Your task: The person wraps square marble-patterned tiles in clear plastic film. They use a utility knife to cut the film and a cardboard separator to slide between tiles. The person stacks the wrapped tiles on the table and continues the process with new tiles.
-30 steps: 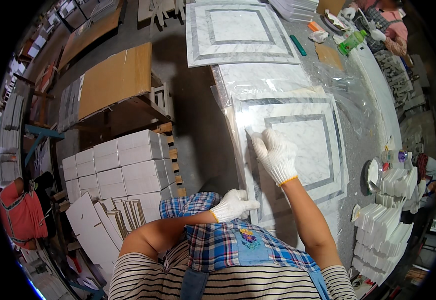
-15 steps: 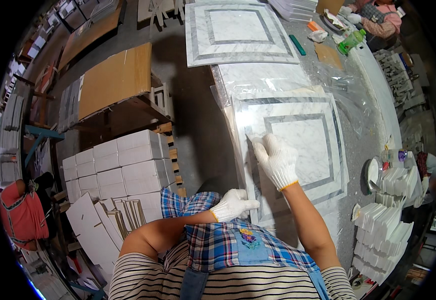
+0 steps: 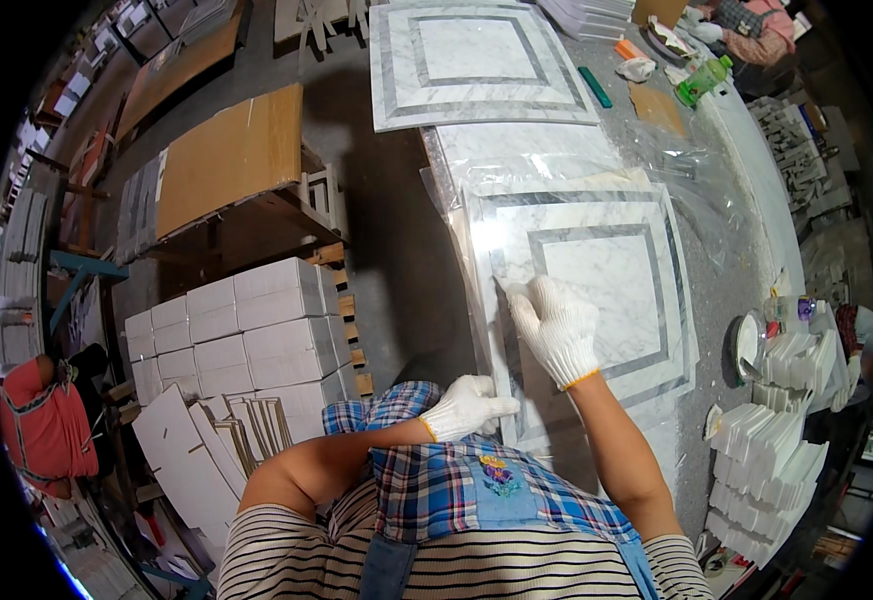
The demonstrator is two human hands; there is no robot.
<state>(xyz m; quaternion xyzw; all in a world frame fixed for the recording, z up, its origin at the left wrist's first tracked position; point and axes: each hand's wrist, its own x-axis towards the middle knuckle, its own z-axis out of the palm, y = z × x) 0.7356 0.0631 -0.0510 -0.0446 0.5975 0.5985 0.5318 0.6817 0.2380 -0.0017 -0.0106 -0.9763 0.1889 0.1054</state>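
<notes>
A white marble panel (image 3: 607, 290) with grey inlaid bands lies flat before me, with clear plastic film about its far and left edges. My right hand (image 3: 560, 325), in a white knit glove, is closed over the panel's left part. From its fingers sticks the dark, thin tip of a small blade (image 3: 501, 284), touching or just above the panel near its left border; the rest is hidden in the glove. My left hand (image 3: 469, 408), gloved too, grips the panel's near left edge, one finger lying over the top and the others partly hidden.
A similar panel (image 3: 477, 60) lies beyond. On the right stand stacked white pieces (image 3: 767, 470), a green bottle (image 3: 705, 82) and crumpled plastic film (image 3: 687, 170). White boxes (image 3: 247, 320) are piled on a pallet at left. Other people work at far right and far left.
My right hand has shifted slightly toward me along the panel's left border, blade tip with it. My left hand stays at the edge.
</notes>
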